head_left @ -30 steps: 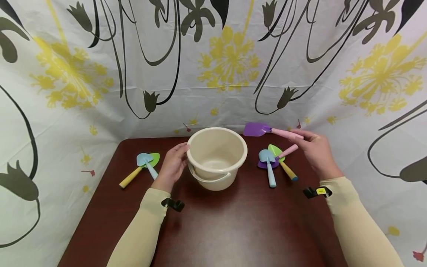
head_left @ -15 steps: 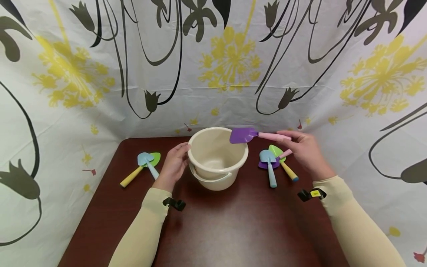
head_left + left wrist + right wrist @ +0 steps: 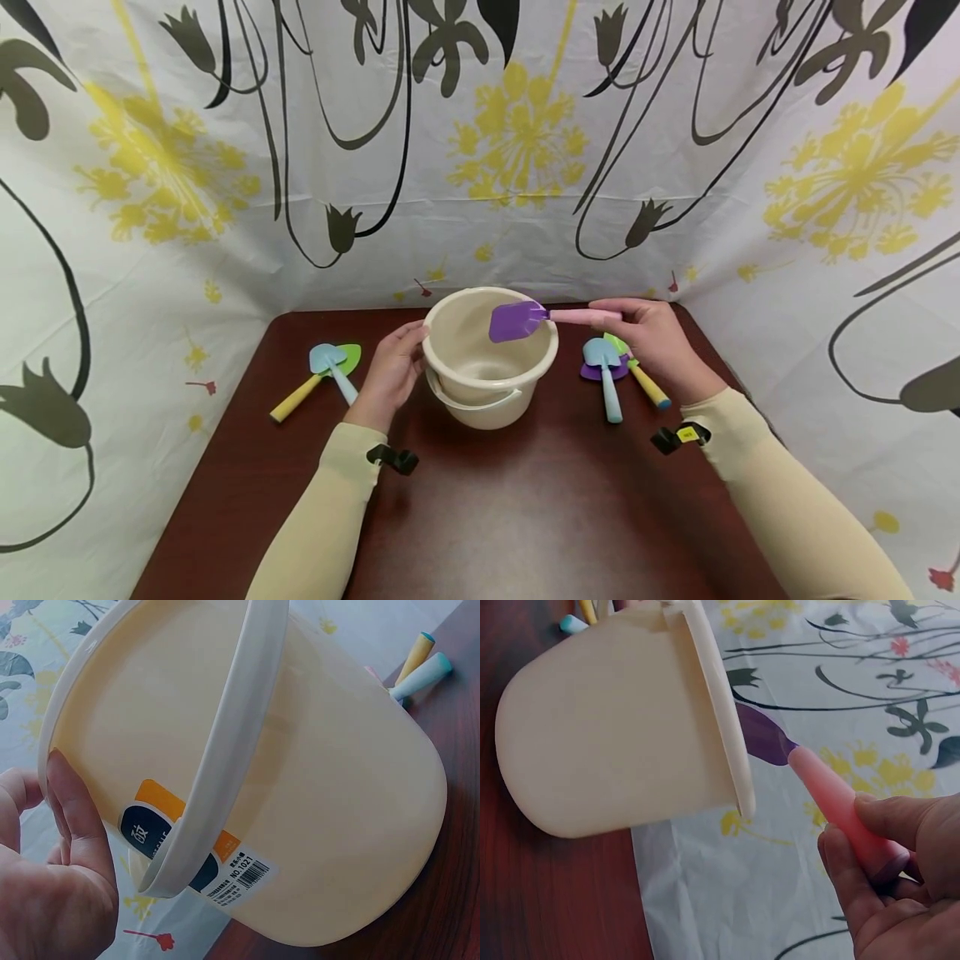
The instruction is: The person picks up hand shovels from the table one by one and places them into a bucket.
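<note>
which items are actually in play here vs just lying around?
In play:
right hand, holding purple trowel over the bucket
left hand, touching cream bucket

Lying about:
three trowels right of bucket
two trowels left of bucket

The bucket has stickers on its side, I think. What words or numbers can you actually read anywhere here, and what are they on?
"NO.1021": white barcode label low on the cream bucket.
One Chinese character, white on dark: orange and dark sticker, partly behind the bucket's handle; I cannot read it surely.
Fine print under the number: too small.
Yellow tag on the right wrist strap: blurred.
</note>
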{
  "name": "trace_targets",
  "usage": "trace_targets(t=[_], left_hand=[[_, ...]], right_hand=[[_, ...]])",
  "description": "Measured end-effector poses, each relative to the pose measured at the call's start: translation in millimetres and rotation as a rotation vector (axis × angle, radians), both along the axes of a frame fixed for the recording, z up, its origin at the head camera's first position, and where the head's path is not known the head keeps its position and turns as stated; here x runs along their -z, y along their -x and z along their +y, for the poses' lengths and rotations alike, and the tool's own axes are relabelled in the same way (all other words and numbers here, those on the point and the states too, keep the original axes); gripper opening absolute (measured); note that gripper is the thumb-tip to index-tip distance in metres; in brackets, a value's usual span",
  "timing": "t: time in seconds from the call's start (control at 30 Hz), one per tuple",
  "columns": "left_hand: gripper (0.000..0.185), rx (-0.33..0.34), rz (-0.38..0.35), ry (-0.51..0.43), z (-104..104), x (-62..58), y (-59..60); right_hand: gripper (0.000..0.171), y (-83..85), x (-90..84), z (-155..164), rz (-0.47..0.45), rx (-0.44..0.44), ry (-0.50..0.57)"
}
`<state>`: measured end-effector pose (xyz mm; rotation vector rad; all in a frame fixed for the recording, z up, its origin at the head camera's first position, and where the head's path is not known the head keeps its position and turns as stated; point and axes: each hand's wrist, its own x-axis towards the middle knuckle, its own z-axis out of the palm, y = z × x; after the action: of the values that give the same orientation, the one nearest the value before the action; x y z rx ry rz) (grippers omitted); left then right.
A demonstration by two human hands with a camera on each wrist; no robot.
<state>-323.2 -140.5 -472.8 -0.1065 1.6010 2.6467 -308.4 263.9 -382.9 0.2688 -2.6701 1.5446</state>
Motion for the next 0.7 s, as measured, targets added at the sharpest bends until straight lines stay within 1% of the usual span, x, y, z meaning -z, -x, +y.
trace_targets(t=[0.13,0.23,0.33,0.57,0.7], left_hand=[[0.031,-0.001,-0.002,0.002,0,-0.1,0.2],[0.031,-0.003,-0.002,0.001,0,-0.7,0.1],[0.03,-0.006,0.002,-0.004,1,-1.1,0.5],[0.032,0.004,-0.004,0.016,0,-0.4,1.4],[0.032,-0.003,-0.009,0.015,1,-0.3,1.7]], right_hand=[[0.048,3.2,1.4,-9,0.036,-0.031,-0.084],[0.046,5.9,3.3,-16,0.059,-0.053,-0.124],[0.041,8.6,5.2,-25,0.086,-0.087,-0.124],[0.027,14.9,10.4,-46,0.19,-0.157,-0.13],[0.023,17.4,11.5,-55,0.191,-0.184,-0.134]])
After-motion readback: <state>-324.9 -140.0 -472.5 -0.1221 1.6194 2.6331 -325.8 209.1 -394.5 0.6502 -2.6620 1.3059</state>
